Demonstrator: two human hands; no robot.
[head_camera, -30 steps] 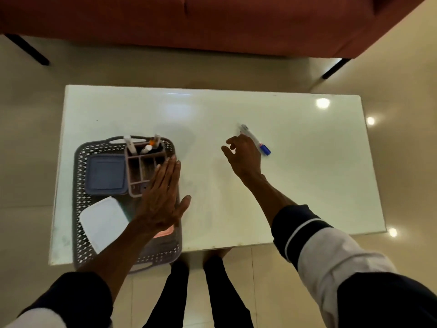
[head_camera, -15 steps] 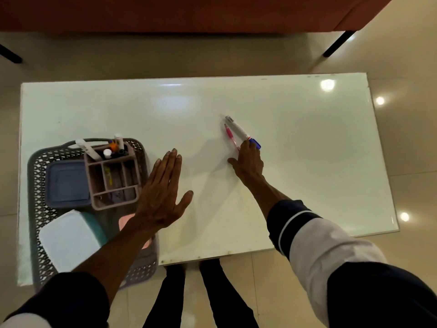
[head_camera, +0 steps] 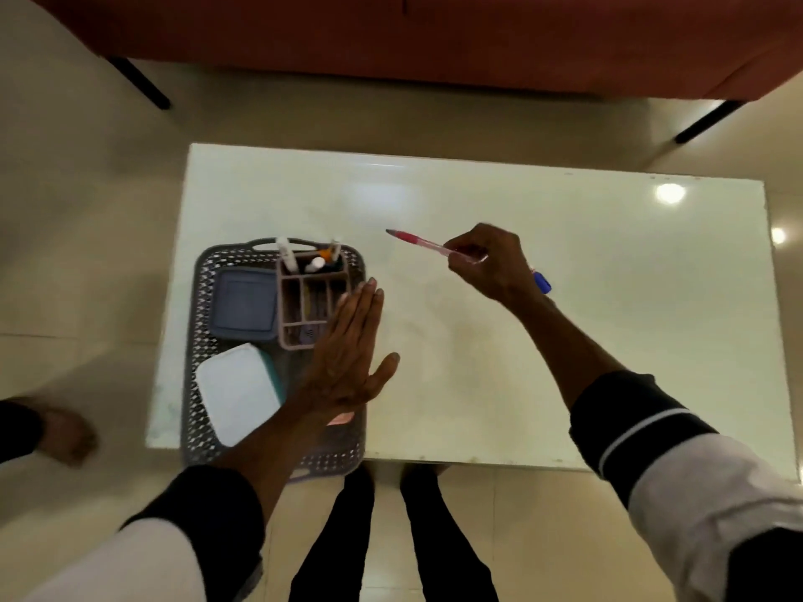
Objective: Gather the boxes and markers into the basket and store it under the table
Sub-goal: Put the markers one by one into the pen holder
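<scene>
The right hand (head_camera: 491,265) has its fingers clamped on a pink pen (head_camera: 428,244) and a blue-capped marker (head_camera: 541,282), held above the middle of the tabletop (head_camera: 608,341). The left hand (head_camera: 347,362), fingers flat and together, hovers over the right edge of the grey basket (head_camera: 197,341), which sits at the near left and holds two lidded boxes and a divided organizer (head_camera: 310,306).

So half a second ago the right hand (head_camera: 491,265) was just touching the pens flat on the tabletop (head_camera: 608,341), and now it's closed around both and lifted them. The pink pen (head_camera: 423,243) pokes out toward upper left, while the marker's blue cap (head_camera: 542,282) sticks out lower right of the fist.
</scene>
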